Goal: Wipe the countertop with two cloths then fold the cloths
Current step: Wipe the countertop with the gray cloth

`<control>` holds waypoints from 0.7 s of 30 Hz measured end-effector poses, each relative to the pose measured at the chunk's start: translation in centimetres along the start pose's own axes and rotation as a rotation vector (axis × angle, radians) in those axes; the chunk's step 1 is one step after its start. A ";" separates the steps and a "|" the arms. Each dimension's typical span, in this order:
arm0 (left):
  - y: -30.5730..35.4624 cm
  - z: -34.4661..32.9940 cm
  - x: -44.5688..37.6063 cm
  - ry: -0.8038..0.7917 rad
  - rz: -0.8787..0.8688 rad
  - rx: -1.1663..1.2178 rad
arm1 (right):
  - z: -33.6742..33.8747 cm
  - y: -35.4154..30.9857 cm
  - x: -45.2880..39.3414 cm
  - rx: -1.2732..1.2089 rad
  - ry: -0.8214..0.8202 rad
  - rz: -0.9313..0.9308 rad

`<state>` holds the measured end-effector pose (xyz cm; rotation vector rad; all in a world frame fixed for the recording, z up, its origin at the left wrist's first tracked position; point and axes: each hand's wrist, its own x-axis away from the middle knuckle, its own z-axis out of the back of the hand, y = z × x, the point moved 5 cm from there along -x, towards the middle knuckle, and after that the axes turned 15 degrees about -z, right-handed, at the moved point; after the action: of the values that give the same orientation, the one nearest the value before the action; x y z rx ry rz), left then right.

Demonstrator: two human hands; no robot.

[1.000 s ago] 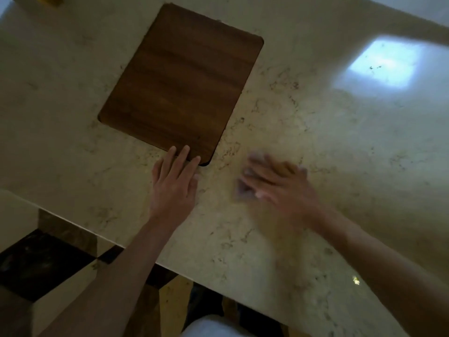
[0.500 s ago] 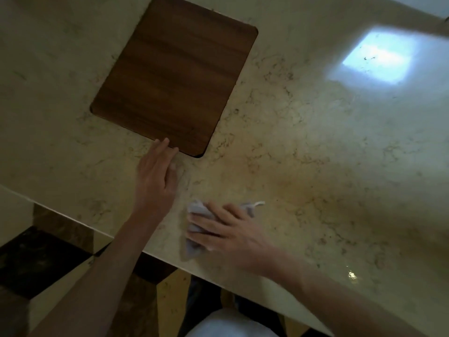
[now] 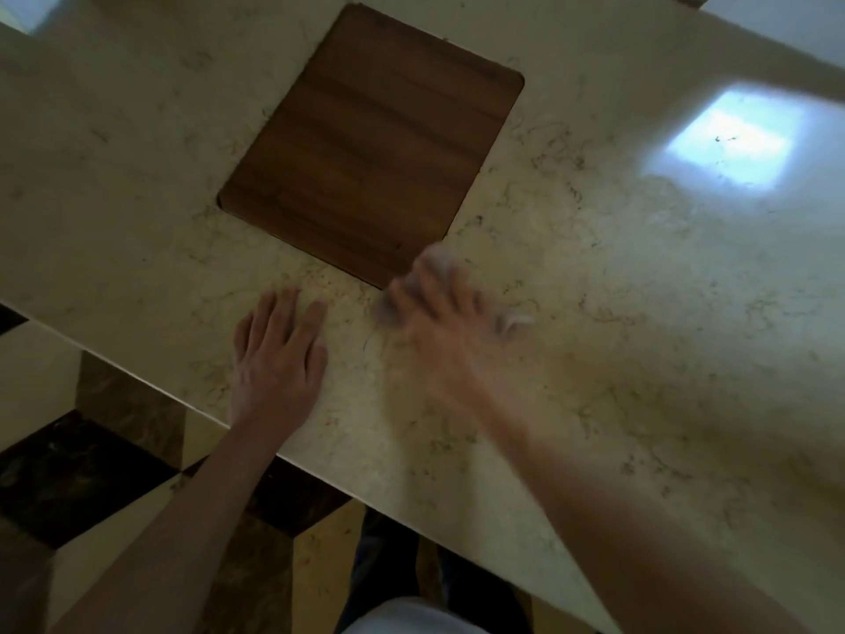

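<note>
The wiping step is in hand: a pale grey cloth is pressed under the blurred right hand on the cream marble countertop, beside the brown wooden board. The left hand is laid flat, fingers together, empty. Only 1 cloth is seen; a further stroke is probably needed next.

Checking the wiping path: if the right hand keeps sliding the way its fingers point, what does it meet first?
Probably the wooden board. The right hand, blurred and pressing a cloth flat on the countertop, points up-left toward the board's near corner, which its fingertips seem almost to reach. Blur hides any gap.
</note>
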<state>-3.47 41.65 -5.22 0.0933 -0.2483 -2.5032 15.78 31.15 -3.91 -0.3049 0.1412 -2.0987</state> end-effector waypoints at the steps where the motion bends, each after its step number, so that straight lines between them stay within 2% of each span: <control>1: 0.0 0.0 -0.1 -0.005 -0.003 0.002 | -0.7 -1.3 3.4 -0.023 -0.056 0.106; 4: 0.0 0.0 0.0 -0.007 -0.008 0.006 | -2.1 -1.6 12.3 0.000 -0.162 0.466; 6: 0.0 0.1 0.0 -0.007 0.005 0.013 | -0.7 2.1 12.3 0.020 -0.144 0.554; 7: 0.0 0.0 0.0 -0.012 0.011 0.015 | 0.5 4.9 10.8 0.030 -0.118 0.462; 8: 0.0 -0.1 0.0 -0.020 0.018 0.019 | 1.4 8.9 8.3 0.013 -0.097 0.278; 11: 0.2 -0.4 0.0 -0.044 0.032 0.009 | 4.8 21.5 1.8 0.052 0.038 -0.393; 12: 0.4 -0.4 0.0 -0.055 0.031 0.004 | 5.4 23.2 0.9 0.049 0.069 -0.502; 14: 0.5 -0.4 -0.1 -0.067 0.033 0.009 | 5.3 21.7 0.0 0.035 0.146 -0.591; 15: 0.5 -0.4 0.0 -0.069 0.042 0.023 | 4.9 19.1 0.3 0.022 0.170 -0.579; 17: 0.4 -0.4 0.0 -0.074 0.071 0.041 | 3.5 12.6 2.3 -0.033 0.115 -0.449; 21: 1.3 0.1 0.1 -0.040 0.118 0.004 | -1.0 2.0 12.6 -0.075 -0.097 0.054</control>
<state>-2.85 40.58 -4.87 0.0293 -0.2677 -2.3890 10.92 19.32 -3.26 -0.4425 0.1695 -2.0239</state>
